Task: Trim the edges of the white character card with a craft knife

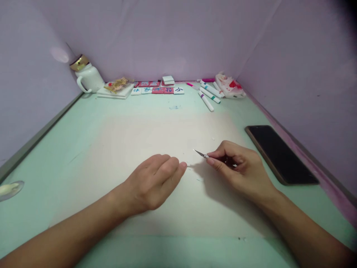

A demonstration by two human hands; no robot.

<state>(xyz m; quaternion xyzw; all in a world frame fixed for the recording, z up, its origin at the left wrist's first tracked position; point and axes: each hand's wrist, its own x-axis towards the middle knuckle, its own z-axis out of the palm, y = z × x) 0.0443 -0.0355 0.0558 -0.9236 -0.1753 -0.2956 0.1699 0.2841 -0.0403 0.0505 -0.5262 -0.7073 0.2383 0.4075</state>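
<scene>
My right hand (240, 163) pinches a craft knife (201, 153) near its collar, the pointed blade aimed left and slightly up. To its left, my left hand (156, 180) rests low over the pale sheet (134, 137), back of the hand up, fingers curled and pressed together. Whatever those fingers hold, if anything, is hidden beneath them. Tiny scraps (199, 180) lie on the sheet between the two hands. The blade touches nothing and sits just beyond my left fingertips.
A black phone (281, 154) lies at right. Along the back stand a white mug (92, 79), stacked white boards (117, 91), a row of red and white lettered tiles (157, 90), several markers (206, 101) and a crumpled plastic packet (230, 87). Lilac walls (306, 74) enclose the green table.
</scene>
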